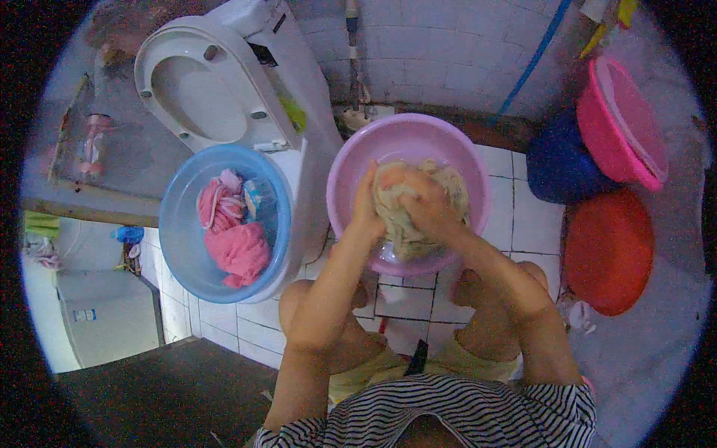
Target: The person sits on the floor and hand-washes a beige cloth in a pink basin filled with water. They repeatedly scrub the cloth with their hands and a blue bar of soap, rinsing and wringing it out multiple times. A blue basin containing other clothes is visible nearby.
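A pink-purple plastic basin (343,147) stands on the tiled floor in front of me, between my knees and the wall. In it lies a bunched, wet-looking pale yellowish cloth (406,224). My left hand (368,204) presses against the left side of the cloth, its palm turned inward. My right hand (423,201) is on top of the cloth with its fingers curled into it. The hands are slightly blurred, and part of the cloth is hidden beneath them.
At left, a blue basin (175,241) holding pink cloths rests on the toilet (297,224), whose lid is raised. At right are a red basin (609,252), a dark blue container (563,159) and a tilted bright pink basin (616,134). A pipe (353,61) runs down the tiled wall.
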{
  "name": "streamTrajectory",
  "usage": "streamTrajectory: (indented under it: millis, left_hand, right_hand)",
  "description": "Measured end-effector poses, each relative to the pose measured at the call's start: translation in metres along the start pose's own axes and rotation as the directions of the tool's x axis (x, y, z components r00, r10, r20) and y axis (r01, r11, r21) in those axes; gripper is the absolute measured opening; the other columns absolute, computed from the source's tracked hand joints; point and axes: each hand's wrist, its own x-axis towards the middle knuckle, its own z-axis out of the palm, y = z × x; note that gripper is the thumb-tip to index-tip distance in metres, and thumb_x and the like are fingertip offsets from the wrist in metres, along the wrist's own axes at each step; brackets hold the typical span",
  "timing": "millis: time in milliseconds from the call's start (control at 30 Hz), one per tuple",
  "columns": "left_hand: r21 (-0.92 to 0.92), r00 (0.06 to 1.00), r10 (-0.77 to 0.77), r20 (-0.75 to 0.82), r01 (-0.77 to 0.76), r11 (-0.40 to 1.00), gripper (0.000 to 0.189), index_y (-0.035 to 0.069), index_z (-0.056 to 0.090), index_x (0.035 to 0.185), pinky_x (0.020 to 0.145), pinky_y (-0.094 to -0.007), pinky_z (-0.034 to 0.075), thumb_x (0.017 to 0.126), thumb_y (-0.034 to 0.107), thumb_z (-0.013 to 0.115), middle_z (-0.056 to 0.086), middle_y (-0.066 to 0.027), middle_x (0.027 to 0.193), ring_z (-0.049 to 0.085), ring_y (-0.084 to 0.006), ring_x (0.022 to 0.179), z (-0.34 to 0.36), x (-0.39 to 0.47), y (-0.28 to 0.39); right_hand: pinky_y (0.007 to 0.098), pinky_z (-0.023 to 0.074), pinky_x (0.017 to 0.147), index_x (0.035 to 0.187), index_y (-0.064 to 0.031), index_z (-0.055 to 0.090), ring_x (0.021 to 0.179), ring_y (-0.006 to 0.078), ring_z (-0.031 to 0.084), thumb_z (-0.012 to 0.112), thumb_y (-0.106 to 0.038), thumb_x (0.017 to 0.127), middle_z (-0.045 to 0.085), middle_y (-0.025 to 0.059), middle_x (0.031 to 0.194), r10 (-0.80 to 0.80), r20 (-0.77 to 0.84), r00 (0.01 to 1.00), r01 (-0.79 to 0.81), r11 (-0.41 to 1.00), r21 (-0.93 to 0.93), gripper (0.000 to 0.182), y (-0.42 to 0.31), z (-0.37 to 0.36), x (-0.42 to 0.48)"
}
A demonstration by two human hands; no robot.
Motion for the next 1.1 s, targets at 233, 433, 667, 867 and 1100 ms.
streamTrajectory:
  millis: [233,433,667,867,1100]
  left_hand:
    - [0.131,0.993,-0.012,-0.119,0.028,0.991,0.032,0.007,0.054,0.109,0.077,-0.0347,0.048,0.091,0.031,0.044,0.059,-0.0067,0.101,0.059,-0.0192,0.088,0.007,0.008,-0.057]
    - [0.105,0.988,0.112,0.104,-0.123,0.987,0.030,0.006,0.053,0.106,0.071,-0.0316,0.048,0.091,0.030,0.043,0.058,-0.0057,0.095,0.058,-0.0171,0.083,-0.091,0.061,-0.073]
    - [0.347,0.989,0.110,-0.098,-0.069,0.935,0.028,0.007,0.054,0.100,0.061,-0.0299,0.047,0.091,0.032,0.045,0.056,-0.0039,0.085,0.055,-0.0150,0.072,-0.003,0.012,-0.048]
    - [0.355,0.982,0.154,-0.109,-0.106,0.929,0.028,0.006,0.054,0.105,0.070,-0.0298,0.049,0.090,0.029,0.047,0.058,-0.0039,0.090,0.058,-0.0160,0.082,-0.044,0.019,-0.053]
    - [0.382,0.983,0.182,-0.010,-0.164,0.909,0.032,0.005,0.053,0.110,0.081,-0.0308,0.046,0.092,0.031,0.046,0.057,-0.0050,0.101,0.056,-0.0165,0.094,0.028,-0.023,0.011]
  right_hand:
    - [0.0421,0.0453,0.074,0.087,-0.0077,0.060,0.088,0.0342,0.058,0.052,-0.011,0.067,0.060,0.0166,0.092,-0.145,-0.191,0.971,-0.072,0.583,-0.810,0.022,0.077,0.007,-0.019]
    - [0.0484,0.0424,0.060,0.080,-0.0082,0.056,0.071,0.0393,0.056,0.050,-0.024,0.079,0.057,0.0188,0.075,0.035,-0.074,0.997,-0.059,0.933,-0.354,0.017,-0.031,0.034,-0.006]
    - [0.0479,0.0443,0.056,0.077,-0.0076,0.059,0.063,0.0385,0.057,0.052,-0.027,0.078,0.058,0.0173,0.067,0.351,-0.283,0.893,-0.443,0.798,-0.407,0.021,0.018,0.007,0.012]
    - [0.0424,0.0416,0.058,0.078,-0.0065,0.057,0.064,0.0378,0.054,0.046,-0.019,0.080,0.055,0.0202,0.070,0.095,-0.124,0.988,-0.135,0.915,-0.380,0.016,-0.006,0.034,-0.010]
    - [0.0335,0.0440,0.068,0.087,-0.0058,0.051,0.075,0.0210,0.054,0.049,-0.009,0.077,0.056,0.0087,0.083,0.340,-0.238,0.910,-0.372,0.922,-0.103,0.010,0.017,-0.030,0.021]
